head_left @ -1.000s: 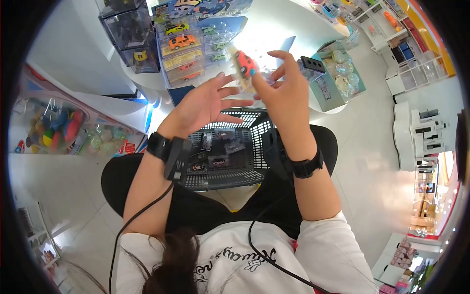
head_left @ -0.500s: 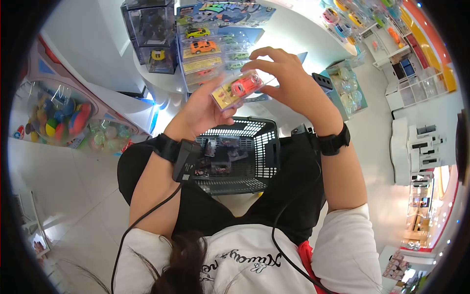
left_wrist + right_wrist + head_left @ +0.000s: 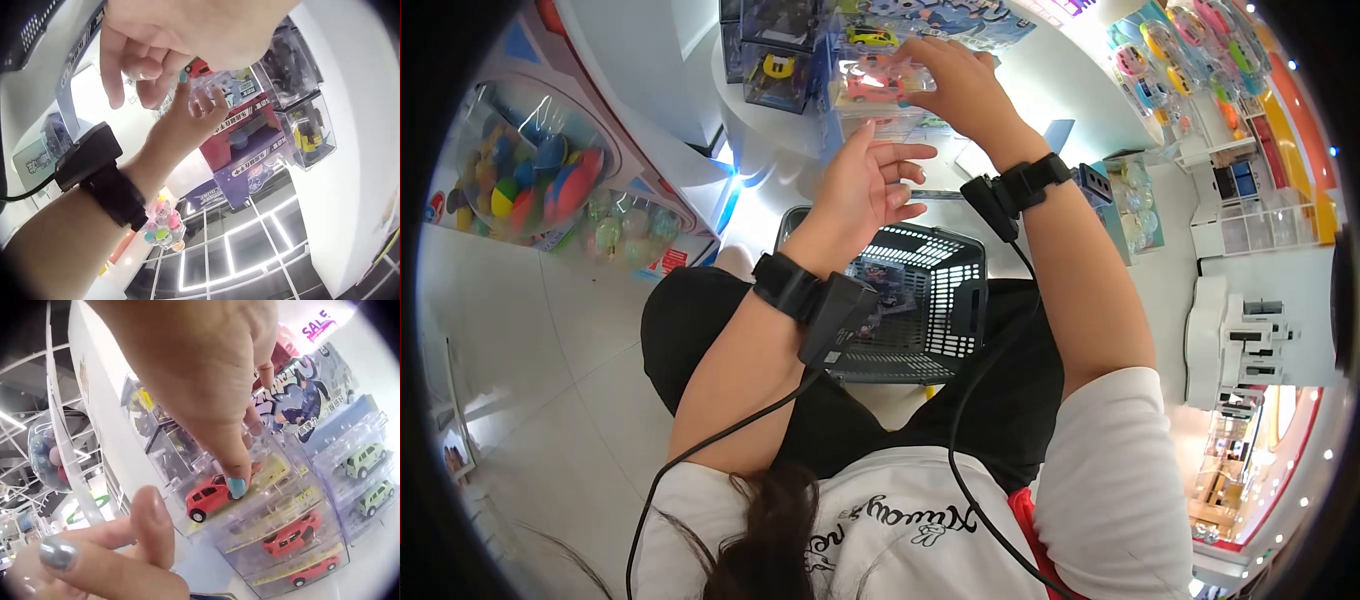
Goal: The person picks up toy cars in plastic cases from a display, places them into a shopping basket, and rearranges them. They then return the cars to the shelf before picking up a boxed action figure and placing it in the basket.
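Observation:
My right hand [image 3: 965, 95] pinches a clear boxed red toy car [image 3: 209, 500] at the stacked display of boxed cars. Its blue-nailed thumb presses the front of the box in the right wrist view, while the other fingers are partly hidden behind the box and palm. Below it, my left hand [image 3: 862, 190] hangs loosely with fingers apart, holding nothing. Other boxed red cars [image 3: 292, 536] lie under the held one, and boxed pale green cars [image 3: 365, 460] stand in a stack beside them. A black basket [image 3: 955, 300] sits between the knees with small boxed cars inside.
Dark display cases [image 3: 778, 75], one with a yellow car, stand left of the stack on the white counter. A clear-windowed bin of colourful toys [image 3: 530, 165] is at the far left. Clear balls [image 3: 1138, 200] in a box are on the right.
My right hand has carried the boxed red car up and left to the display stack. The left hand, which was at the box half a second ago, has come away from it.

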A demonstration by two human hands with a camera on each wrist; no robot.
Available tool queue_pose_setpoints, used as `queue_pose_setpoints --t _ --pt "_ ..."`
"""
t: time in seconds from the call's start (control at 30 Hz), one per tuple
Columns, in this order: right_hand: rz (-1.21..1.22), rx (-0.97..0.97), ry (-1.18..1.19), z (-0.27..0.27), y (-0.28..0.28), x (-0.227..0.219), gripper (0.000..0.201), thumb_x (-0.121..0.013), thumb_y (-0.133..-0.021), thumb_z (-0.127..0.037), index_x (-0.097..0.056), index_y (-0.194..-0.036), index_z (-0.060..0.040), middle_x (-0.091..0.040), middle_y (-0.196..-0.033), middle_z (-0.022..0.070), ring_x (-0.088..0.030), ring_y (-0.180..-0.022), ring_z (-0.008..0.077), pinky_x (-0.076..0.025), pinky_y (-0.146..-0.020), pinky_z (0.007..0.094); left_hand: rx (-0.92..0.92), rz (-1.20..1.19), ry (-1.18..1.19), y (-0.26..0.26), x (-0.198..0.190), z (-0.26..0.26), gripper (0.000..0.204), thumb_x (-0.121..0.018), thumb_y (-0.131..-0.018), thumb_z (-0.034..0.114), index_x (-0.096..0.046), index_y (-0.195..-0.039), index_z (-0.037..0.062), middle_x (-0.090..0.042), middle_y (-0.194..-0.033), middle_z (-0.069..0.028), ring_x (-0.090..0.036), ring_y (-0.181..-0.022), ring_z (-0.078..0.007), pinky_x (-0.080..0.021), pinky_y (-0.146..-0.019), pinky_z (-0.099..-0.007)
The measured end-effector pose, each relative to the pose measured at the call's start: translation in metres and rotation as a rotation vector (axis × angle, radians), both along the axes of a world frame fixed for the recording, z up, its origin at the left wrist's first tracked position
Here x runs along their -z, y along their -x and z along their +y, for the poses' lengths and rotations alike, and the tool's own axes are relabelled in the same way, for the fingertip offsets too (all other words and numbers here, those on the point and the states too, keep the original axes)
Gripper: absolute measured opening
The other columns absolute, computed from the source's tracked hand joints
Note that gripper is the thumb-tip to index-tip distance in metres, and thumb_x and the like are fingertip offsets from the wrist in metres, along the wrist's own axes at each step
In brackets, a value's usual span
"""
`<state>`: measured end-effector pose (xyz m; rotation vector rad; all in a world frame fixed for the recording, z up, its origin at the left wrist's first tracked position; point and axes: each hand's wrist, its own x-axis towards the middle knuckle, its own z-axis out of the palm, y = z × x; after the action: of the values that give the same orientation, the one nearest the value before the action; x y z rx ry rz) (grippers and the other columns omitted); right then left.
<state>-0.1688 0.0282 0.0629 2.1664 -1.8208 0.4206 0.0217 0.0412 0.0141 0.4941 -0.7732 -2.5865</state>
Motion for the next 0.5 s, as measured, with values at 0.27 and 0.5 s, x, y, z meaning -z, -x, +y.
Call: queue_pose_setpoints --t 0.27,0.5 --pt "0.022 0.089 -0.017 -0.003 0.013 0.013 0.040 -0.075 -0.073 -0.019 -0.060 -0.110 -0.0241 -0.063 -0.105 -0.0009 -0.059 -0.104 0.0227 -0.036 -0.089 0.0454 0.053 -0.015 0.003 0.010 -0.002 0.017 0.064 -0.026 -0.099 0.050 -0.060 -0.116 -0.0022 -0.053 -0.077 0.0015 -0.040 -0.053 -0.0066 -0.047 -0.068 -0.0287" --pt "0.082 0.131 0.019 -0.006 0.007 0.017 0.041 -0.077 -0.070 -0.019 -0.063 -0.108 -0.0245 -0.060 -0.101 -0.0012 -0.061 -0.096 0.0207 -0.036 -0.085 0.0443 0.049 -0.013 0.030 0.017 0.000 0.022 0.064 -0.025 -0.099 0.049 -0.060 -0.115 -0.0028 -0.054 -0.078 0.0012 -0.039 -0.052 -0.0063 -0.047 -0.068 -0.0286"
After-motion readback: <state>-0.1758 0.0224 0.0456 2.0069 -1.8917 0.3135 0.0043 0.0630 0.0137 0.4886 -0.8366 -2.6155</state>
